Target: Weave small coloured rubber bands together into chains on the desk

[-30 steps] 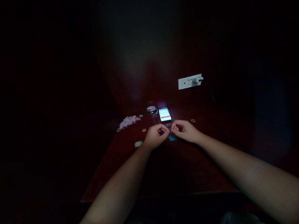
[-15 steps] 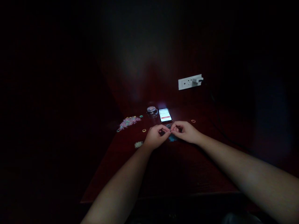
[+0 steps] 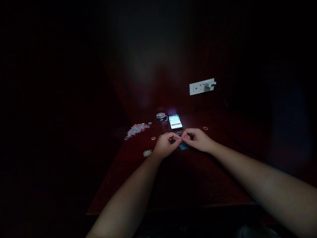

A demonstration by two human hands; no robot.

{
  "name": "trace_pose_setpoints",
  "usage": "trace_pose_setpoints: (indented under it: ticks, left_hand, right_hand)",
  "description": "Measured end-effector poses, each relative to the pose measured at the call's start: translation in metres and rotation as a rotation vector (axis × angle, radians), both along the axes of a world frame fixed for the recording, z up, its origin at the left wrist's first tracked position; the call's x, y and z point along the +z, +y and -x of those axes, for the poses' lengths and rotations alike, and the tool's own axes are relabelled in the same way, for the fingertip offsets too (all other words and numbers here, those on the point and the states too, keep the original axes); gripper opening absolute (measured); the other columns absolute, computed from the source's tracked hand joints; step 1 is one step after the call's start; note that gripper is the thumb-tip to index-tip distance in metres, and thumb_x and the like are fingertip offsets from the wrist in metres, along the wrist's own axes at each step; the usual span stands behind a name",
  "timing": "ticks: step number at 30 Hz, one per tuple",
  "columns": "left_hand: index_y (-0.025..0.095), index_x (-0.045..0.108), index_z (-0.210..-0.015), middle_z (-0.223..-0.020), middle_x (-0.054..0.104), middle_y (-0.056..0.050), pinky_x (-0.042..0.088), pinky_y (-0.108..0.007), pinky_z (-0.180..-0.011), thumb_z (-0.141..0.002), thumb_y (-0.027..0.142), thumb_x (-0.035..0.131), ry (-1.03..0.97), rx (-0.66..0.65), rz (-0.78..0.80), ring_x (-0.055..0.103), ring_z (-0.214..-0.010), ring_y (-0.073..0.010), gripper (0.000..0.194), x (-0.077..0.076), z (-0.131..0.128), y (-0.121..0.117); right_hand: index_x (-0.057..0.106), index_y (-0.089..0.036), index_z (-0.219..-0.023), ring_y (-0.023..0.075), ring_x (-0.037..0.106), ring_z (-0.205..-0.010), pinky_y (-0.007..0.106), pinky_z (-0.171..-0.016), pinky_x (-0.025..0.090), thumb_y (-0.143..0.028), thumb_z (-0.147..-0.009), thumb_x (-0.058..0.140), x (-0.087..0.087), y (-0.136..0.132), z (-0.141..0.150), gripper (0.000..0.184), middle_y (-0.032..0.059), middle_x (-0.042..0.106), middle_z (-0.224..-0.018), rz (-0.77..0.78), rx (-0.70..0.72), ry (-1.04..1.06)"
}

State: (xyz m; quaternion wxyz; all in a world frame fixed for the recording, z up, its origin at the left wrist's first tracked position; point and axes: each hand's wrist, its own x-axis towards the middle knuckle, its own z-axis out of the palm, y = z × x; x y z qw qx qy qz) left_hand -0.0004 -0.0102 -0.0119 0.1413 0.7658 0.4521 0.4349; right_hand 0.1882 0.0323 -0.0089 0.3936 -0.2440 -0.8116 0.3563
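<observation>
My left hand (image 3: pixel 167 144) and my right hand (image 3: pixel 196 139) meet fingertip to fingertip over the dark red table. Thumb and forefinger of each are pinched together; whatever lies between them is too small and dim to make out. Right under the fingertips is a small pile of blue bands (image 3: pixel 183 146). A dark bluish ring (image 3: pixel 179 133) lies just beyond the hands. Beside my left wrist sits a small heap of pale yellow-green bands (image 3: pixel 147 153), with a single yellow ring (image 3: pixel 153 138) farther back. A pinkish-orange ring (image 3: pixel 205 128) rests beyond my right hand.
A lit phone (image 3: pixel 176 123) lies behind the hands, with a clear lidded jar (image 3: pixel 161 118) to its left. Farther left spreads a pile of mostly pink bands (image 3: pixel 137 130). A white wall socket (image 3: pixel 201 87) holds a plug with a dark cable. The surroundings are very dark.
Both hands keep the same pinched pose at the same spot. The whole view has shifted very slightly; nothing on the table has visibly moved.
</observation>
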Motion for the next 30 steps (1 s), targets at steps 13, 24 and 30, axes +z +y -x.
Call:
trace_pose_setpoints:
  ticks: [13, 24, 30]
  left_hand:
    - [0.016, 0.069, -0.085, -0.083, 0.07, -0.004, 0.048, -0.025, -0.072, -0.081, 0.025, 0.062, 0.01, -0.029, 0.012, 0.062, -0.077, -0.0147, 0.012, 0.0046, -0.0012, -0.0031]
    - [0.016, 0.069, -0.085, -0.085, 0.071, -0.004, 0.049, -0.026, -0.072, -0.081, 0.026, 0.063, -0.03, -0.009, 0.009, 0.063, -0.077, -0.0146, 0.012, 0.0022, -0.0027, -0.0031]
    - [0.015, 0.069, -0.086, -0.085, 0.071, -0.005, 0.049, -0.026, -0.072, -0.082, 0.027, 0.062, -0.037, -0.031, 0.022, 0.063, -0.077, -0.0144, 0.014, 0.0019, -0.002, -0.0025]
  right_hand:
    - [0.062, -0.014, -0.079, 0.0102, 0.043, -0.058, 0.023, -0.053, 0.035, -0.03, -0.079, 0.062, -0.0004, 0.0007, -0.0003, 0.016, -0.0005, 0.051, -0.065, -0.001, 0.001, 0.012]
    - [0.067, -0.013, -0.081, 0.0107, 0.045, -0.058, 0.023, -0.053, 0.037, -0.029, -0.078, 0.063, 0.0047, -0.001, -0.0005, 0.017, 0.0007, 0.052, -0.065, -0.076, -0.045, 0.017]
    - [0.068, -0.014, -0.082, 0.0102, 0.045, -0.058, 0.023, -0.052, 0.038, -0.029, -0.078, 0.063, 0.0049, -0.0008, -0.0009, 0.017, 0.0009, 0.053, -0.066, -0.101, -0.032, 0.017]
